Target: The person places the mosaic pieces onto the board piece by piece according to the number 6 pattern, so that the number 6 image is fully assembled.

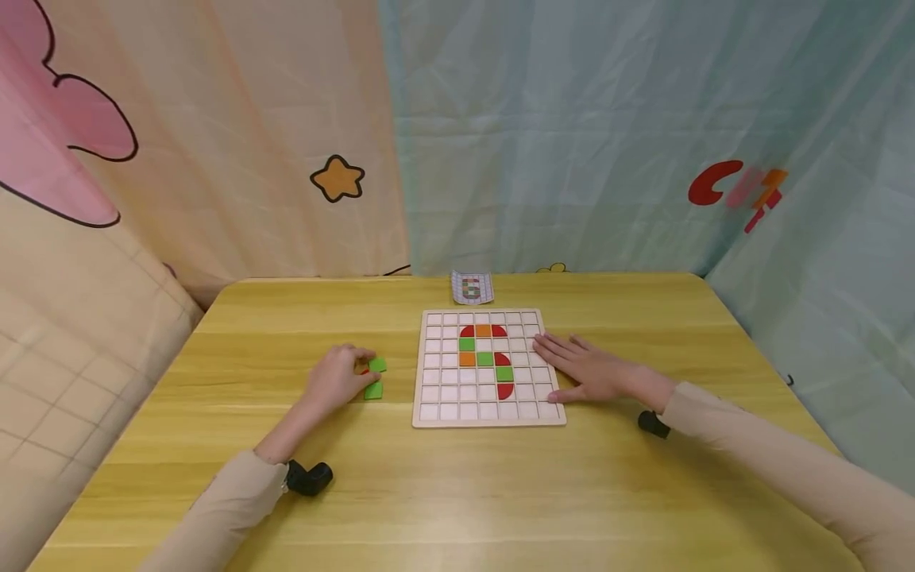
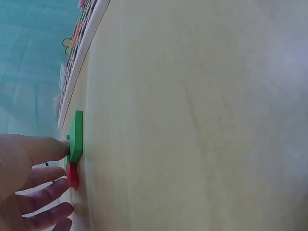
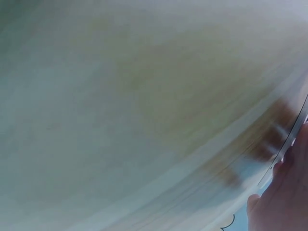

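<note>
My left hand is bent over a few small tiles left of the board, with thumb and index fingertips at them. One green tile lies below the thumb, another green tile by the fingertips. A red piece shows beside the fingers in the left wrist view; I cannot tell whether it is pinched. With fingers spread flat, my right hand rests at the right edge of the white gridded board. Red rounded pieces, orange squares and green squares form part of a figure on the grid.
Behind the board lies a small pattern card showing a blocky figure like a 6. The wooden table reaches back to a printed curtain. Black wrist-camera mounts hang below both sleeves.
</note>
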Action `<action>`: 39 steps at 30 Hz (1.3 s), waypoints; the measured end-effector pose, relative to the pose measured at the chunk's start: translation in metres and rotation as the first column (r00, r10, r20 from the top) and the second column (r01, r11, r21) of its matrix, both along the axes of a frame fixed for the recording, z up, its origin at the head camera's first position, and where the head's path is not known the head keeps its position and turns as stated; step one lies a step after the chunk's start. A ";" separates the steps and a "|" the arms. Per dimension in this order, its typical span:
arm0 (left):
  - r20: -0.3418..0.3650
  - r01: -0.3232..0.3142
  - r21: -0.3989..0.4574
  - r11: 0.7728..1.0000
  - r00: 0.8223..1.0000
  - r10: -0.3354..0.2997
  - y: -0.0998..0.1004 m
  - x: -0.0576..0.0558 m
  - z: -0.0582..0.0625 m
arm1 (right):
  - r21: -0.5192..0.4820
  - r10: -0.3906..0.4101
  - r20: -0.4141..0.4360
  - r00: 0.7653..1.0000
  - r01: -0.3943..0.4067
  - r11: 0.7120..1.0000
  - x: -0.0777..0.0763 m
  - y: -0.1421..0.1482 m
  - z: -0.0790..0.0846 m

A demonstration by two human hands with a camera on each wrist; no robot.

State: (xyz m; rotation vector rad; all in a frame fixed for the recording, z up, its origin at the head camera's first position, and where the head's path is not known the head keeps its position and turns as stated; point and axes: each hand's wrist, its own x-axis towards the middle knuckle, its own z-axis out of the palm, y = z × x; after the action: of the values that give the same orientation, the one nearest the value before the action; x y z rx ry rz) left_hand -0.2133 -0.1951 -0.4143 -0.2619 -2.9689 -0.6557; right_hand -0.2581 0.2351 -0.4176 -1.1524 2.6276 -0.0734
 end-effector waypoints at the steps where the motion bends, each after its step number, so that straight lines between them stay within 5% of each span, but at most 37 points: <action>1: 0.000 -0.002 0.002 1.000 1.000 0.002 0.000 -0.001 0.000 | -0.005 0.003 -0.003 1.000 -0.003 1.000 0.000 0.000 0.000; 23: -0.032 0.004 -0.012 1.000 0.999 -0.004 0.000 -0.007 0.004 | -0.005 -0.008 -0.001 1.000 0.008 1.000 -0.004 0.001 -0.002; 39: -0.055 0.147 -0.031 0.989 0.987 -0.149 0.056 -0.013 0.022 | -0.006 0.003 -0.002 1.000 -0.003 1.000 -0.001 -0.001 0.001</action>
State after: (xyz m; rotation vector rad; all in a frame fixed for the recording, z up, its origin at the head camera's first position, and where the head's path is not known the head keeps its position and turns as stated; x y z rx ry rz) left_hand -0.2263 -0.1396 -0.3927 -0.4991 -2.9261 -0.6126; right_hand -0.2586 0.2338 -0.4161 -1.1589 2.6291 -0.0797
